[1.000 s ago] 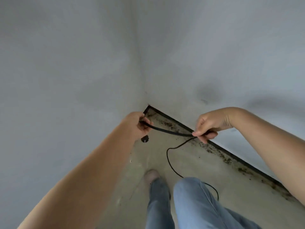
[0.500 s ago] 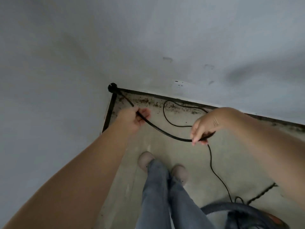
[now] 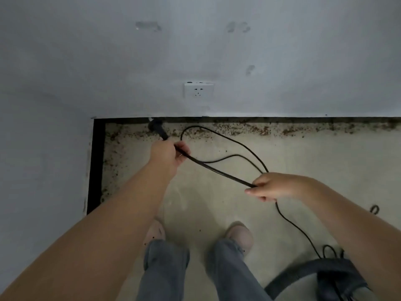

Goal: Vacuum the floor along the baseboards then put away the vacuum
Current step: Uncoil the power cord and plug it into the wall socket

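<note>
A black power cord [image 3: 217,170] runs taut between my two hands. My left hand [image 3: 168,155] grips it just behind the black plug [image 3: 157,128], which points at the base of the wall. My right hand [image 3: 271,186] pinches the cord lower down, with a loose loop [image 3: 219,134] lying on the floor beyond it. From my right hand the cord trails down to the vacuum [image 3: 334,279], whose dark hose and body show at the bottom right. A white wall socket [image 3: 198,90] sits on the wall above the plug.
The black baseboard [image 3: 95,166] lines the left wall and the far wall, with a band of brown dirt [image 3: 282,129] on the floor beside it. My two feet [image 3: 238,233] stand on the pale concrete floor. The room corner is at the upper left.
The view has swung right, bringing the wall socket into sight. My hands have spread farther apart along the cord, and the plug now points at the wall below the socket.
</note>
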The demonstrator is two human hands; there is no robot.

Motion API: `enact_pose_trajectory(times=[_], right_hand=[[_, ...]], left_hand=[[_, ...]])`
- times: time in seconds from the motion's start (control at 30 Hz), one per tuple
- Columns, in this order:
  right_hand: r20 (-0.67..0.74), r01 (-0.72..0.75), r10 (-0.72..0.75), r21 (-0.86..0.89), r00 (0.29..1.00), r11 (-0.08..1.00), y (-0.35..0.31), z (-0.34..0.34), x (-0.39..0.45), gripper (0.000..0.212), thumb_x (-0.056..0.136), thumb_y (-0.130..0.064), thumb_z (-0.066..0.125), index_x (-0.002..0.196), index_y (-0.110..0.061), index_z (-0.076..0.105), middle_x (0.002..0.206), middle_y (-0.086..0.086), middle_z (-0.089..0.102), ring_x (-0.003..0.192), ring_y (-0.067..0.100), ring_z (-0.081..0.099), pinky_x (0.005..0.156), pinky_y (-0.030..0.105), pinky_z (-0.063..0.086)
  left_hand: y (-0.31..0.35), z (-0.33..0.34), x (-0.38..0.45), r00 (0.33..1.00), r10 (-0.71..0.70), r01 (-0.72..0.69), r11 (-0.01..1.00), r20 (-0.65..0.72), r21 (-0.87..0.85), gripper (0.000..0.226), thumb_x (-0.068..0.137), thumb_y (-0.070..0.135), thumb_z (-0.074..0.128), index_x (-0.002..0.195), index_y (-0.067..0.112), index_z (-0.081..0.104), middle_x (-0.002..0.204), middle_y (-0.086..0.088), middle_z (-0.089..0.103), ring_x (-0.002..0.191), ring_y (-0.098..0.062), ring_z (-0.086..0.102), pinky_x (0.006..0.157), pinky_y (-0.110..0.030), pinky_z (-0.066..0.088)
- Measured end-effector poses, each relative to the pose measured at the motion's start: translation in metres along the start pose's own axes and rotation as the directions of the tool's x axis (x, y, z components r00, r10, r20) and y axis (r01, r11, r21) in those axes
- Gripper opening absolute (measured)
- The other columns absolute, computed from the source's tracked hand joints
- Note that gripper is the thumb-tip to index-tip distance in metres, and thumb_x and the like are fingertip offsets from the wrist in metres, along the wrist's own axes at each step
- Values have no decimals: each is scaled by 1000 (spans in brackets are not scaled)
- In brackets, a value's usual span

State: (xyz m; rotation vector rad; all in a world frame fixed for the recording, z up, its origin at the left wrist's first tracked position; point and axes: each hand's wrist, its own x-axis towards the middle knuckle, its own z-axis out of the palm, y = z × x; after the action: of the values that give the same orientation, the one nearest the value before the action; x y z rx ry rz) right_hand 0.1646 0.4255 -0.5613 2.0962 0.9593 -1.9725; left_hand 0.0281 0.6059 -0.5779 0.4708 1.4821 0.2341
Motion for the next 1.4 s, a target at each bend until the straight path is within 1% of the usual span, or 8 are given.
enact_pose_trajectory(times=[0.3,0.5,0.77,1.03,1.13,1.2,1.3,1.4], right_hand=[[-517,376,-179,306,837,875,14,7,176,6,95,-19,51,93,-16,55,66,-1,53,50,8,45,50,14,39],[-577,537,-347,194,740,821,21,-17,255,20,96,-15,49,81,-17,61,43,-12,43,38,1,37,45,18,33],[-538,585,-331,416,775,696,21,-56,270,27,89,15,37,88,-7,53,70,8,52,45,11,47,43,21,43],[-762,633,-234,280,603,722,7,-38,288,40,99,-36,39,68,-12,49,40,-8,32,36,9,24,40,21,20],[-827,681,-266,179,495,710,5,-36,282,31,99,-23,42,74,-10,54,42,-6,44,36,9,41,41,23,38],[-819,753,-299,225,490,618,-2,-36,275,15,99,-8,41,95,-11,55,59,2,56,49,11,56,48,21,49],[-828,821,-254,359,500,444,-12,-41,266,16,98,-6,42,110,-16,46,71,5,57,54,13,58,43,21,45],[-769,804,-245,537,591,255,-20,-49,260,20,101,-30,36,99,-14,48,60,3,50,41,14,47,37,21,35]], left_hand=[[-55,35,130,933,236,-345,798,270,494,3,87,10,62,86,11,60,86,-4,57,82,-15,52,85,-31,43],[-46,52,213,804,304,-386,921,510,59,15,95,14,49,82,10,55,75,-4,60,64,-12,62,61,-22,51],[-40,62,243,746,423,-540,836,515,97,9,91,14,55,82,16,57,81,3,65,77,-6,61,69,-21,44],[-12,36,237,651,539,-743,595,534,305,11,89,19,59,80,14,59,86,1,62,79,-10,61,72,-22,48],[3,28,234,433,738,-865,180,517,468,13,92,21,55,91,12,64,91,1,61,92,-16,58,81,-26,45],[12,25,235,79,834,-788,-284,547,546,25,93,19,52,110,5,63,104,-5,60,102,-22,55,85,-24,37],[30,26,242,-423,585,-429,-802,691,416,38,85,15,49,114,-8,58,114,-24,59,108,-39,56,91,-36,42],[57,23,265,-497,249,35,-951,831,306,52,84,19,44,129,-8,42,132,-26,49,125,-39,42,107,-44,28]])
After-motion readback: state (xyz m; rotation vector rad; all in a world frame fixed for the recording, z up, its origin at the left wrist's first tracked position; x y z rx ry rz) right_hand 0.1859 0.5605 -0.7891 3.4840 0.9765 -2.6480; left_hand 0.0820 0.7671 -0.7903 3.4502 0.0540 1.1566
